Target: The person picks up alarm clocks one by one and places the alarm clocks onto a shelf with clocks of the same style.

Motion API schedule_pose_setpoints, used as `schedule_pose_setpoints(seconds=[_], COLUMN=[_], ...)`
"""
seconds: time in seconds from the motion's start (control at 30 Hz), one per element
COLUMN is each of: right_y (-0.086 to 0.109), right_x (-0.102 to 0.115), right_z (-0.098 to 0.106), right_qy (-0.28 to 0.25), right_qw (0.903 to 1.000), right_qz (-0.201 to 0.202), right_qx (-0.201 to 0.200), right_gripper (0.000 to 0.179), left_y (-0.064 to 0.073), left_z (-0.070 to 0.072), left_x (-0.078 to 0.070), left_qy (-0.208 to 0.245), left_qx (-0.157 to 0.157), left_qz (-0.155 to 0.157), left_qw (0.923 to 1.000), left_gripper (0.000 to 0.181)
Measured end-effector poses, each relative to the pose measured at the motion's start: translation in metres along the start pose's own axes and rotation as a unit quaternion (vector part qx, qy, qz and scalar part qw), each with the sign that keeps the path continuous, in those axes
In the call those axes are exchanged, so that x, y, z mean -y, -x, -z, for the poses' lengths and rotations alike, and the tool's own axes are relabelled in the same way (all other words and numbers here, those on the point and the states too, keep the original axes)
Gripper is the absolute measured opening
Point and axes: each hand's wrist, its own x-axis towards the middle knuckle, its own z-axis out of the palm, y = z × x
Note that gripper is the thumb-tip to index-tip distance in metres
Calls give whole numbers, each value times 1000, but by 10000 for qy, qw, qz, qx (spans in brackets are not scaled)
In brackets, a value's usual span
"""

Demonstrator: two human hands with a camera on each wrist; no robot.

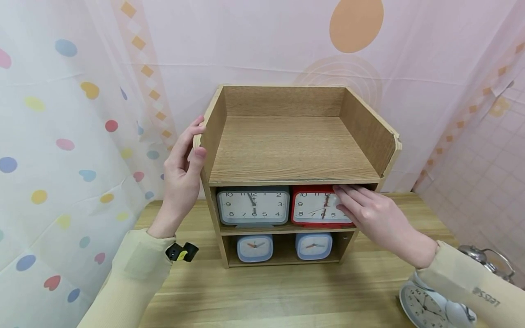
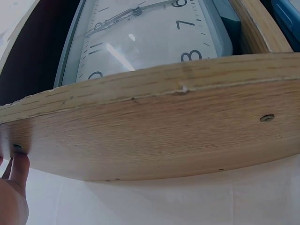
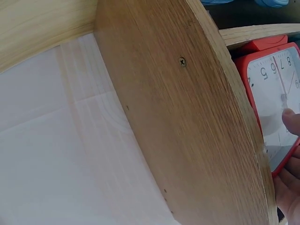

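Shelf (image 1: 283,231): red clock (image 1: 316,205) in right grip (image 1: 375,214)

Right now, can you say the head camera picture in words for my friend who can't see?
A person's right hand holds a red clock on the middle level of a wooden shelf, while the left hand touches the shelf's left side. A gray clock stands beside the red one, two blue clocks stand below, and a white clock is on the table.
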Motion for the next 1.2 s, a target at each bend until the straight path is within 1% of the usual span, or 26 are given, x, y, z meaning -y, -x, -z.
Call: schedule_pose_setpoints(seconds=[0.17, 0.4, 0.73, 1.2], right_y=[0, 0, 0, 2], right_x=[1, 1, -1, 0], right_z=[-1, -2, -3, -2], right_qy=[62, 14, -6, 103], right_qw=[10000, 9999, 10000, 9999], right_qz=[-36, -95, -31, -3], right_qx=[-10, 63, 45, 70], right_gripper=[46, 49, 48, 47], left_y=[0, 1, 0, 0], left_z=[0, 0, 0, -1], left_x=[0, 0, 2, 0], left_qy=[30, -65, -89, -75], left_qx=[-6, -37, -54, -54], left_qz=[32, -8, -56, -24], left_qw=[10000, 10000, 9999, 10000], left_gripper=[69, 69, 62, 68])
